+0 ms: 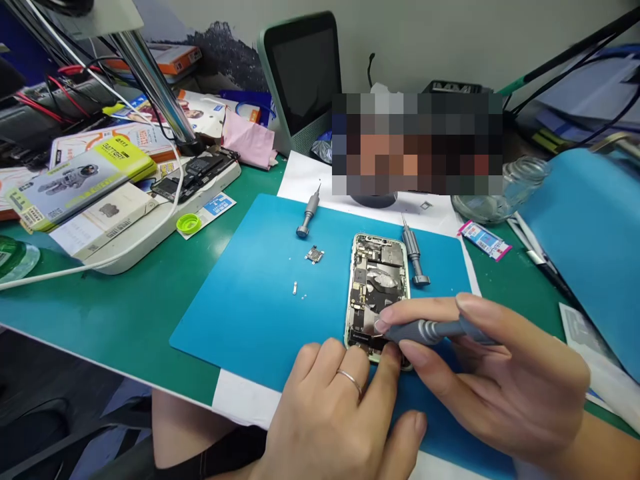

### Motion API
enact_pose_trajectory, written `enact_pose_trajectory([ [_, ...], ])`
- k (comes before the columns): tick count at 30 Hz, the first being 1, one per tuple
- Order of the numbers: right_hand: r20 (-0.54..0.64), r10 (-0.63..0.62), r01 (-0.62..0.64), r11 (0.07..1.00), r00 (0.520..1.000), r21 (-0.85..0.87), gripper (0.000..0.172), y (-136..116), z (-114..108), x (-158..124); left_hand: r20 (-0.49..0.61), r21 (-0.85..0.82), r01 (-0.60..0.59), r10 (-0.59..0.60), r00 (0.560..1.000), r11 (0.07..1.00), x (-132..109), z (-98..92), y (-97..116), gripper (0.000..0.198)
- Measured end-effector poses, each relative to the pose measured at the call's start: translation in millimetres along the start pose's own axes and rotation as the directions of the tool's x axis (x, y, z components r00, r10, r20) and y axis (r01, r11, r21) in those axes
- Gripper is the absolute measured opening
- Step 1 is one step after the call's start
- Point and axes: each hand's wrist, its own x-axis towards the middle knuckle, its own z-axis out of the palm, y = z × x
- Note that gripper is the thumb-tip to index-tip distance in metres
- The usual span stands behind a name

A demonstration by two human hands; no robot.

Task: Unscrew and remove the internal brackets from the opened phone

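An opened smartphone (383,280) lies on the blue mat, its circuit boards and inner parts bare. My left hand (340,407), with a ring on one finger, is curled at the phone's bottom end, its index fingertip pressed on the lower right part. Between thumb and fingers, my right hand (505,367) grips a grey screwdriver (425,330), held slanting with its tip over the phone's lower part. Two more screwdrivers lie nearby: one screwdriver (309,212) beyond the phone to the left, another screwdriver (414,255) along its right side. Left of the phone sits a small metal-and-board part (315,255).
A tiny silvery piece (295,288) and small specks lie on the blue mat (240,293). Behind stand a dark-screened device (303,73) and a glass jar (495,190). At left are a battery box (80,177), a white power strip (150,233) and a green cap (189,223).
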Motion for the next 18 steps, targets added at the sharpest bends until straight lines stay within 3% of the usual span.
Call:
enact_pose_trajectory([
  [8,-0.017,-0.021,0.021,1.000,1.000,0.000,0.087,1.1,1.5,-3.2,-0.051,-0.005,-0.005,0.005,0.999,1.000,0.0,5.6,-0.6,0.027],
  [18,-0.010,-0.039,0.039,0.999,0.999,0.022,0.088,1.5,0.1,-0.5,0.014,-0.016,0.016,-0.015,1.000,1.000,0.0,-2.2,1.3,0.028],
])
